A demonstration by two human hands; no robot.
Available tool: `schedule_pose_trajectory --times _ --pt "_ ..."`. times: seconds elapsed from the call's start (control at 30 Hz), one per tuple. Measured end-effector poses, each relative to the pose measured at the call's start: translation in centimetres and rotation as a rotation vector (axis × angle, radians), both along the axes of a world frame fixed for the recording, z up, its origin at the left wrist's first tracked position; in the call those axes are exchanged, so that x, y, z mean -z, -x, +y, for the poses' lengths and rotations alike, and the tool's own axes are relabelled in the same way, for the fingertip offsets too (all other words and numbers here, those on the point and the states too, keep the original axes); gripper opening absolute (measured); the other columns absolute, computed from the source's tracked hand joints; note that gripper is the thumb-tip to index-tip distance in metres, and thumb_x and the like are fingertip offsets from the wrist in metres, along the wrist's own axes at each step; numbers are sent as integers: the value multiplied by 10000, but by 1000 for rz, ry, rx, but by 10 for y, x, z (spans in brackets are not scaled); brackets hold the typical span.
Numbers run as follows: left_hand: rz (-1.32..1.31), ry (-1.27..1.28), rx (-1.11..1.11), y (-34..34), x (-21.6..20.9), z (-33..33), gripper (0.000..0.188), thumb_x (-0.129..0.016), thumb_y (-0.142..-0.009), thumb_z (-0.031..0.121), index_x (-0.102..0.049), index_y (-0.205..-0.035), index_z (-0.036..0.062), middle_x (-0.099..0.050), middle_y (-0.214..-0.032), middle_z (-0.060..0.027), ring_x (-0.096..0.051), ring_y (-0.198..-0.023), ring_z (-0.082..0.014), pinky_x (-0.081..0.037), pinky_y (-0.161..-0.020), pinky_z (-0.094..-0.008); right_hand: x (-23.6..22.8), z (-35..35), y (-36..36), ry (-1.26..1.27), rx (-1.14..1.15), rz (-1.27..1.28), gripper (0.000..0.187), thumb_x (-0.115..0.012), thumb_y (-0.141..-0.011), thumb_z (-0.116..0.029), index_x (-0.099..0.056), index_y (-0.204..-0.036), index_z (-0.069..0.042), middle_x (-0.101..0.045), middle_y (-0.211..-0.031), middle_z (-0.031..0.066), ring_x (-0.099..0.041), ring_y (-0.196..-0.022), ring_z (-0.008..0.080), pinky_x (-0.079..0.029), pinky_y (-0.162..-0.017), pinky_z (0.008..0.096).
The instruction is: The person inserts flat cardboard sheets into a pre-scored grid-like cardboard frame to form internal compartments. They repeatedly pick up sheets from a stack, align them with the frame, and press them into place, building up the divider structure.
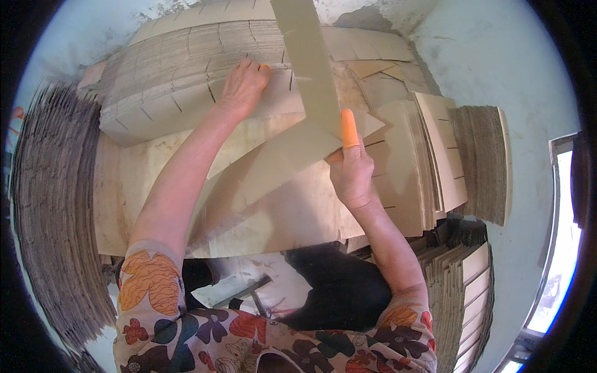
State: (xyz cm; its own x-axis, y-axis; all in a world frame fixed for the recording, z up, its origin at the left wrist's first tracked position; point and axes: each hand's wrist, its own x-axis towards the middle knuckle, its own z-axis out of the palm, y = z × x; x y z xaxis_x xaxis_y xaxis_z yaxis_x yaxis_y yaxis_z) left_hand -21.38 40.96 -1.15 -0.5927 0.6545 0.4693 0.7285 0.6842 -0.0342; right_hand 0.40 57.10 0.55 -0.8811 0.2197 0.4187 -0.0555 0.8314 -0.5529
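My left hand [247, 86] reaches over the front of a long stack of slotted cardboard strips [155, 115]. Its fingers are curled at the stack's upper edge, one wearing an orange finger cover; what lies between the fingertips is hidden. Right of it, my right hand [352, 174] is closed on cardboard strips near where they cross. One cardboard strip [305, 62] points away from me and up. Another cardboard strip [273, 161] slants down to the left above the board. An orange finger cover [349, 128] stands up from the right hand.
A pale wooden board [143, 186] lies under the work. Slotted cardboard sheets [404, 155] stand at its right, beside another bundle [479, 161]. A tall cardboard pile [56, 211] rises at the left. More slotted pieces [448, 292] stand at the lower right, near the wall [516, 81].
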Motion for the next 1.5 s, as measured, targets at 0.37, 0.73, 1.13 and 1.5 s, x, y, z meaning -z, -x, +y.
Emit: schedule_pose_trajectory --times 0.37,0.73,1.13,1.5 --pt "-101 -175 67 -19 -13 -9 74 -617 -748 76 -583 -805 44 -593 -788 -125 -558 -859 -277 -485 -679 -411 -3 6 -5 -4 -6 7 791 -549 -749 134 -275 -1451 -106 -587 -1170 134 -651 -897 218 -521 -783 291" --pt "196 -154 244 -8 -11 -8 142 -600 -731 83 -614 -872 75 -574 -727 -69 -533 -820 -218 -425 -771 -336 -1 12 -5 -57 -73 134 666 -606 -682 79 -391 -1310 28 -563 -984 229 -613 -698 373 -526 -568 412" --pt "-98 -120 131 -15 -18 -11 186 -673 -759 129 -549 -860 33 -584 -733 -174 -606 -703 -382 -474 -577 -464 -8 12 -7 -125 -66 125 692 -614 -672 78 -373 -1319 36 -555 -986 214 -617 -712 366 -534 -587 419" --pt "-126 -157 146 -44 -33 -6 109 -648 -785 103 -586 -849 41 -602 -766 -187 -602 -701 -377 -472 -575 -458 -3 11 -11 -130 -117 -27 798 -541 -734 87 -221 -1449 -62 -548 -1075 224 -614 -730 373 -538 -619 415"
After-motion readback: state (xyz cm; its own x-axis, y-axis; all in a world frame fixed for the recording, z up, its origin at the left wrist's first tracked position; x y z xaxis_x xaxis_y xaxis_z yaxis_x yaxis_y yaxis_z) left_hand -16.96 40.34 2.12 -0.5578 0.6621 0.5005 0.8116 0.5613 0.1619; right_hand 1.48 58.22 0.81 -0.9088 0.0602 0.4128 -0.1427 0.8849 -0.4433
